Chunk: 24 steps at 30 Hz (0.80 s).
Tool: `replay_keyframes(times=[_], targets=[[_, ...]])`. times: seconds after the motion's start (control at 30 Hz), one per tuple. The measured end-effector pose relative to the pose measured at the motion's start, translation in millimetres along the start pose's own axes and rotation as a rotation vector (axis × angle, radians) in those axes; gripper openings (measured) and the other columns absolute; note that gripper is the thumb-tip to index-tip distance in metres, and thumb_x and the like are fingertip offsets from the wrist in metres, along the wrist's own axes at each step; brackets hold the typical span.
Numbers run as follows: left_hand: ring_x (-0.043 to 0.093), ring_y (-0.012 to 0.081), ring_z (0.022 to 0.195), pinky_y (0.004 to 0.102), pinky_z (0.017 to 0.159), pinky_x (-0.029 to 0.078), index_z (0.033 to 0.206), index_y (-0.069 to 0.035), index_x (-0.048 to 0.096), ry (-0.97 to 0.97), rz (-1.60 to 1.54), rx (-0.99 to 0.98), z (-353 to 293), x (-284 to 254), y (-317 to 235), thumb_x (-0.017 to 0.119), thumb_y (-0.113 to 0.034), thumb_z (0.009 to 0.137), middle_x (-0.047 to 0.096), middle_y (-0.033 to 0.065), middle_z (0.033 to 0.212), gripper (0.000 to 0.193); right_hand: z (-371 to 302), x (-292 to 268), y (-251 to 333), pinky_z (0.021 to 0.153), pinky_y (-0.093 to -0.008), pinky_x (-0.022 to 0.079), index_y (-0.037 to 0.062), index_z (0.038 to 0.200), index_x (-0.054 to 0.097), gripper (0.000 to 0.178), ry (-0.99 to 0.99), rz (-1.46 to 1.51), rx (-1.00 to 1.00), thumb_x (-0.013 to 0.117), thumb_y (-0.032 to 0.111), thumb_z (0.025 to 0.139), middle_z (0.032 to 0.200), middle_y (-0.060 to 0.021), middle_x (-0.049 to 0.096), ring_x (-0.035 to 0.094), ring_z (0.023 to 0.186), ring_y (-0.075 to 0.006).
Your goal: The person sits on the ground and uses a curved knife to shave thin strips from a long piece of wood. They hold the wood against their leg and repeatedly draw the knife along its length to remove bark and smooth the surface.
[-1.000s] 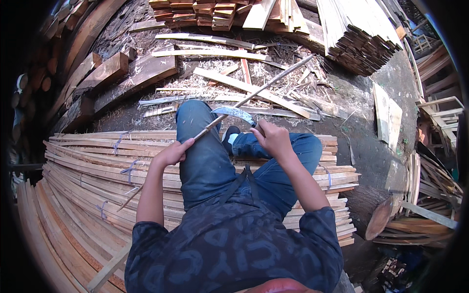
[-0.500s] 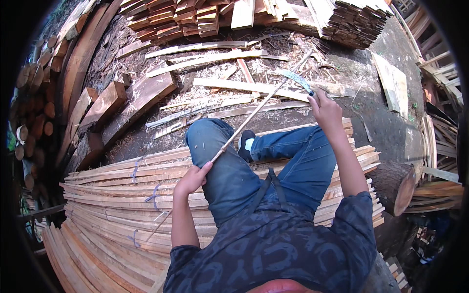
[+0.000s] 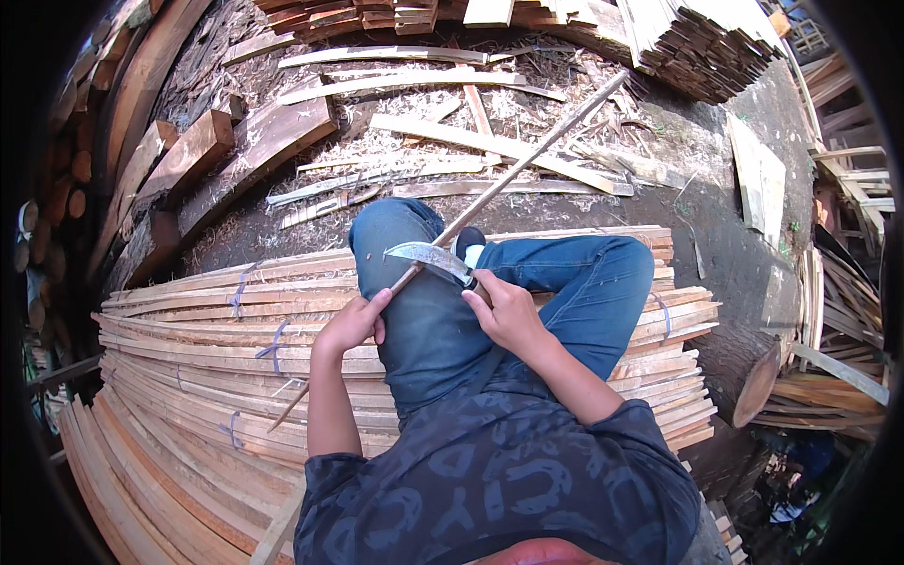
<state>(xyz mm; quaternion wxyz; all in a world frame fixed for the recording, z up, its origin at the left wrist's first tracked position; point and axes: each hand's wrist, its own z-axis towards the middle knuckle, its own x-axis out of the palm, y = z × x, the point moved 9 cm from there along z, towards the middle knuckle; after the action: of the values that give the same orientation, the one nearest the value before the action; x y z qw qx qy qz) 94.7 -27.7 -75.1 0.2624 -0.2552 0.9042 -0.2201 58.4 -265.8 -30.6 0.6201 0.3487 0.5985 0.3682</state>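
A long, thin wooden stick (image 3: pixel 537 151) slants across my left thigh, its far end up and to the right over the ground. My left hand (image 3: pixel 350 327) is closed around its lower part, and its near end sticks out behind my left wrist. In my right hand (image 3: pixel 508 311) is a curved knife (image 3: pixel 421 252) with a pale blade and a dark handle. The blade lies across the stick just ahead of my left hand, pointing left. Whether its edge cuts into the wood cannot be seen.
I sit on bundles of sawn wooden strips (image 3: pixel 207 353) tied with purple string. Loose slats (image 3: pixel 452 137) and shavings litter the ground ahead. Thick beams (image 3: pixel 254 174) lie at the left, stacked boards (image 3: pixel 711 52) at the far right, and a log (image 3: pixel 739 372) beside me on the right.
My right hand has brought the knife from far up the stick down and left, close to my left hand. The stick's far end now reaches farther up and right.
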Motion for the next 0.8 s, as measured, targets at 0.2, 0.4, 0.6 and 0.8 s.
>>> replay_keyframes(times=[0.2,0.4,0.6,0.8], targets=[[0.051,0.0176,0.041,0.0312,0.046,0.044,0.056,0.005,0.063,-0.112,0.068,-0.067,-11.1,-21.6,-5.6,0.042,-0.06,0.094,0.052,0.0097,0.044,0.078,-14.4,-3.9,-12.8,0.058,-0.0402,0.048,0.0022,0.099,0.059,0.021,0.038,-0.058,-0.007,0.064,0.02,0.089,0.072,-0.0134,0.062,0.063,0.065,-0.0333],[0.059,0.0251,0.046,0.0353,0.053,0.048,0.053,0.001,0.065,-0.205,0.004,-0.026,-8.7,-16.6,-0.6,0.048,-0.059,0.091,0.053,0.0123,0.044,0.073,-8.7,-52.7,-43.9,0.053,-0.0374,0.044,0.0011,0.094,0.057,0.019,-0.073,-0.059,0.142,0.063,0.019,0.091,0.061,-0.0144,0.054,0.058,0.056,-0.0316],[0.057,0.0242,0.045,0.0355,0.053,0.047,0.052,0.001,0.064,-0.25,0.093,0.033,-7.9,-16.6,-10.2,0.051,-0.059,0.09,0.052,0.0119,0.043,0.073,20.7,-75.2,-40.3,0.051,-0.0393,0.042,0.0009,0.087,0.055,0.022,-0.15,-0.186,0.164,0.061,0.022,0.092,0.059,-0.014,0.053,0.056,0.053,-0.0337],[0.056,0.0244,0.044,0.0358,0.054,0.048,0.051,0.0,0.064,-0.206,0.004,-0.016,-1.0,-15.0,-0.1,0.052,-0.06,0.089,0.051,0.012,0.042,0.073,58.8,-83.3,-38.8,0.05,-0.0434,0.046,0.0071,0.075,0.05,0.03,-0.179,-0.613,-0.067,0.061,0.03,0.091,0.063,-0.0101,0.059,0.061,0.055,-0.0331]])
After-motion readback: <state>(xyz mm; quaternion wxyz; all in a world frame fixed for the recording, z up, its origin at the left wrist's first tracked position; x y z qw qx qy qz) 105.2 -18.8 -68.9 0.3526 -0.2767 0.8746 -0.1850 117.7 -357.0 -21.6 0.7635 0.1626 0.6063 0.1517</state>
